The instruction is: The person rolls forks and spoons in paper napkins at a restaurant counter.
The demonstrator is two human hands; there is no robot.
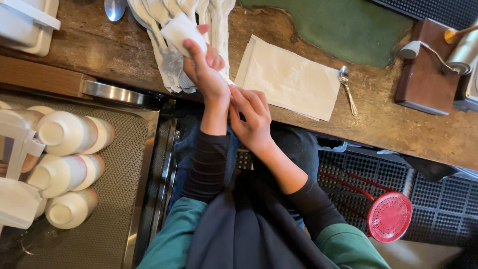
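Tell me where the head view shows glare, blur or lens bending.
Head view: glare on the metal rail and spoon; left hand, gripping a white napkin roll, looks slightly soft; stacked cups at the left edge look stretched; floor mat sits in shadow.

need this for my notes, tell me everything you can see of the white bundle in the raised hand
The white bundle looks like a folded paper or cloth napkin, soft and matte, rolled or wrapped into a compact oblong. The left hand grips it by its lower end, fingers curled round it, so it tilts up and to the left. It is held above a row of similar white wrapped bundles on the wooden counter. What is inside cannot be seen. The right hand touches the left wrist, not the bundle.
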